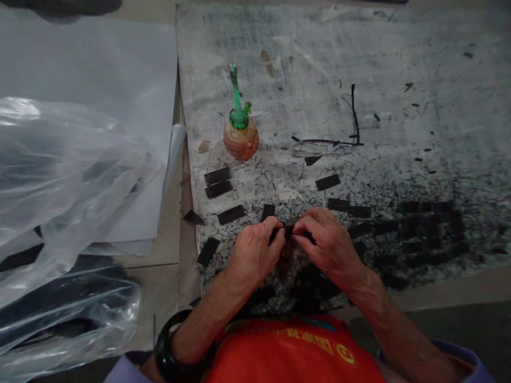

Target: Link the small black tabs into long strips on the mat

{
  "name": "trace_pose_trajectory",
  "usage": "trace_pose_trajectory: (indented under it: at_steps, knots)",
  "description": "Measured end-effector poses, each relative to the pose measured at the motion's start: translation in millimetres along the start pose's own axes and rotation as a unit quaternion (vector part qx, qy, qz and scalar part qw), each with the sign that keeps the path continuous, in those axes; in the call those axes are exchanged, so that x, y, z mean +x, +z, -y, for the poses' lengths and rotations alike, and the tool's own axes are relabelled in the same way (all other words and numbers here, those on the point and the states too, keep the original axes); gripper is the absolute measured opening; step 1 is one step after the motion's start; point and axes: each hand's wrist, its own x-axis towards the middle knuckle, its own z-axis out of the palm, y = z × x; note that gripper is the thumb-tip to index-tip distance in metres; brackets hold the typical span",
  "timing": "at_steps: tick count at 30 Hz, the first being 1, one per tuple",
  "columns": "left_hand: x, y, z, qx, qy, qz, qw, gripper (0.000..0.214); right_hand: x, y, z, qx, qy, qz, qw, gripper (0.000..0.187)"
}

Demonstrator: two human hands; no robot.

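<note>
My left hand [258, 251] and my right hand [328, 242] meet over the near middle of a stained white work board [399, 106]. Both are closed in a pinch on one small black strip [288, 230] held between their fingertips. Several similar black rectangular pieces [217, 182] lie scattered on the board around the hands, with more laid in rows [423, 229] to the right. A heap of dark trimmings [284, 263] lies under my wrists.
A small round orange bottle with a green nozzle [240, 135] stands on the board beyond my left hand. Thin-framed glasses [339, 139] lie further right. Clear plastic bags [59, 213] with dark material and white sheets [88, 64] fill the left.
</note>
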Motion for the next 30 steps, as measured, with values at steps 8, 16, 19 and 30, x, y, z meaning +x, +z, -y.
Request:
trace_pose_trajectory:
  at_steps: [8, 16, 19, 30]
  knots:
    - [15.4, -6.2, -0.3, 0.035, -0.028, -0.032, 0.998, 0.012, -17.9, -1.8, -2.9, 0.066, -0.013, -0.079, 0.995, 0.009]
    - [14.0, -11.4, -3.3, 0.011, -0.025, -0.028, 0.999, 0.024, -21.3, -19.2, -1.8, 0.3, 0.272, -0.074, 0.911, 0.016]
    - [8.9, -18.4, -6.5, -0.042, -0.025, -0.02, 0.999, 0.019, -18.4, -18.3, 0.9, 0.386, 0.306, -0.063, 0.868, 0.02]
    - [-1.5, -31.6, -15.7, -0.248, -0.067, 0.092, 0.962, 0.025, -13.1, -11.9, 18.1, 0.484, 0.309, 0.001, 0.818, 0.023]
